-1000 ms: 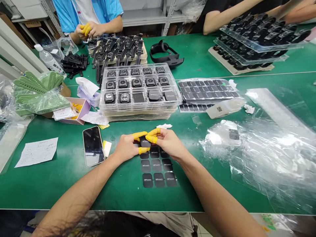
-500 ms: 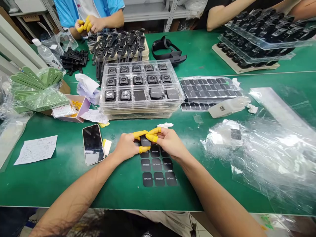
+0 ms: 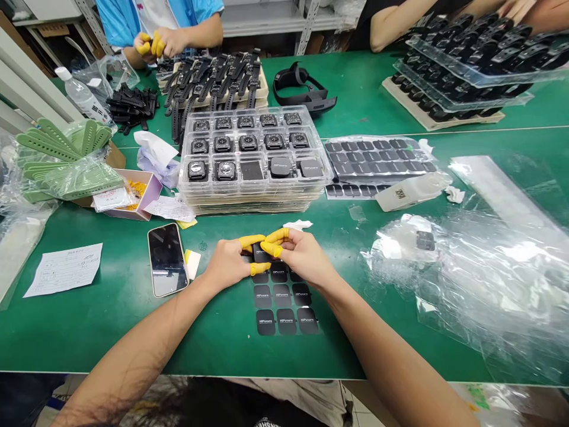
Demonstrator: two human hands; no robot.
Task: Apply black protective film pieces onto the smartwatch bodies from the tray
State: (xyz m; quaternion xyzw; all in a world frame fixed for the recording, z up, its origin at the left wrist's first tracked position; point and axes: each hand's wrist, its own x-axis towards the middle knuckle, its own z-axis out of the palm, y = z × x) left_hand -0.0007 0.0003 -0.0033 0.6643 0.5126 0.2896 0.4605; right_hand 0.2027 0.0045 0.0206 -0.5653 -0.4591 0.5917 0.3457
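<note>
Between my two hands is a black strapless smartwatch body (image 3: 261,254), its upper face showing a "HiFuture" label. My left hand (image 3: 229,261) grips it from the left, yellow finger cots on the thumb and index finger. From the right, my right hand (image 3: 304,252), also in yellow cots, presses its thumb and fingertips on the watch's upper right corner. Under and below the hands lies a clear sheet of black "HiFuture" screen films (image 3: 282,295) in rows. Just beyond stands a stack of clear trays (image 3: 189,184) with watch bodies in the top compartments.
A phone (image 3: 168,261) and a paper slip (image 3: 64,270) lie left. Further film sheets (image 3: 377,159), a white bottle (image 3: 413,191) and crumpled plastic (image 3: 484,284) are right. Across the table, a co-worker's gloved fingers (image 3: 153,44) are near strapped watches (image 3: 217,83); another person's arm is behind stacked watches (image 3: 480,65).
My right thumb has slid slightly left over the watch's face, covering more of its label. Both hands otherwise keep their places.
</note>
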